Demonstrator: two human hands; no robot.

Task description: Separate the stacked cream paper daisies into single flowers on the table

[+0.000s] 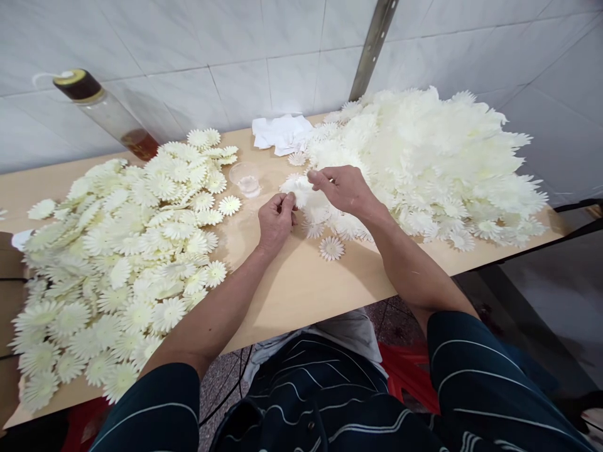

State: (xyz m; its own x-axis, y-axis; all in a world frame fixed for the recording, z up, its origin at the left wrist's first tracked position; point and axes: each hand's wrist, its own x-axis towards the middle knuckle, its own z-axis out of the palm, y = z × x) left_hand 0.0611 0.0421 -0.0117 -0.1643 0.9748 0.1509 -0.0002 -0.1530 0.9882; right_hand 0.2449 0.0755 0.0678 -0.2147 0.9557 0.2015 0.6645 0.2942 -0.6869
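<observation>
My left hand (276, 221) is closed in a pinch on the edge of a cream artificial flower (299, 187). Just to the right and slightly higher is my right hand (343, 188), its fingers curled and thumb against the forefinger; whatever it may hold is hidden. One loose petal disc (331, 248) lies on the table below the hands. Beyond my left hand sits a small clear shallow dish (248, 183) with whitish stuff in it. A big heap of pale flower pieces (424, 150) reaches up to my right hand and forearm.
Left of my arms spreads a pile of cream flowers (136, 232) with yellowish centres. A bottle of brown liquid (117, 119) leans at the back left. Crumpled white paper (282, 133) lies against the tiled wall (245, 81). The wooden table (301, 289) ends near my lap.
</observation>
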